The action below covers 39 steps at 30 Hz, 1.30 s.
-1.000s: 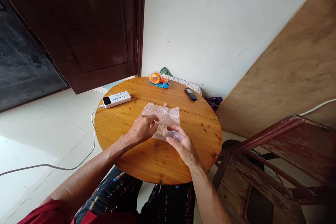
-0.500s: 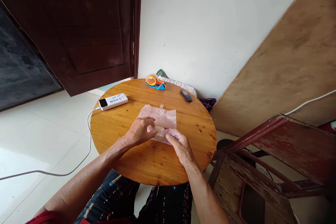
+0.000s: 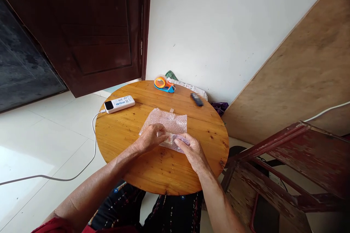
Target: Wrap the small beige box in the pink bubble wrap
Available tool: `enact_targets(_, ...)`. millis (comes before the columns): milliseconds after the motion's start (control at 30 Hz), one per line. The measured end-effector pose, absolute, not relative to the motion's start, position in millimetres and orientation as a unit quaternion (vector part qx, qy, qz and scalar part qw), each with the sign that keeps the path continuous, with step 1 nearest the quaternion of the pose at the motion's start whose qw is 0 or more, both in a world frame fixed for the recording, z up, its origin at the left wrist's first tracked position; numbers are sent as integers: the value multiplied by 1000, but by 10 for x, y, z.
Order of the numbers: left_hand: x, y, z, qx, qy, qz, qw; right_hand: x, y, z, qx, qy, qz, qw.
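bubble wrap (image 3: 171, 121), bumpy, on round wooden table (image 3: 164, 174)

Bumpy plastic bubble wrap (image 3: 170, 119), glossy wooden tabletop (image 3: 153, 173), smooth plastic device (image 3: 120, 104), matt wooden panel (image 3: 295, 69)

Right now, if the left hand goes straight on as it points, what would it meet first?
Probably the bubble wrap, lying just ahead of the left hand; whether the two touch now is unclear.
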<state>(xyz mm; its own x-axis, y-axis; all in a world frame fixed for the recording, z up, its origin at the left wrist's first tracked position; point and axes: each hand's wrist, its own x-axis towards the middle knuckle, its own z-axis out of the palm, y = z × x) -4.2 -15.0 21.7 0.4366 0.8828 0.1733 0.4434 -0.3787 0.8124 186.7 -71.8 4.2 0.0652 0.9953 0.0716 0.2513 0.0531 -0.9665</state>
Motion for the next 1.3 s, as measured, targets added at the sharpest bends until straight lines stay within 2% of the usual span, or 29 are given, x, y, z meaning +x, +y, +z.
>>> enact_targets(533, -61, -106, 145, 763, 435, 284, 385, 1803, -759, -5, -598, -506, 391, 484)
enact_targets(900, -21, -89, 258, 795, 443, 246, 333, 1799, -709, -135, -610, -523, 268, 532)
enact_targets(1000, -8, -89, 292, 806, 439, 232, 322, 1815, -687, -178, -619, -535, 245, 521)
enact_targets(1100, -3, -70, 307, 818, 428, 227, 311, 1857, -706, -165, -637, -571, 190, 482)
enact_targets(1300, -8, 2, 291, 837, 405, 207, 303, 1802, -935, 222, -604, -674, -50, 422)
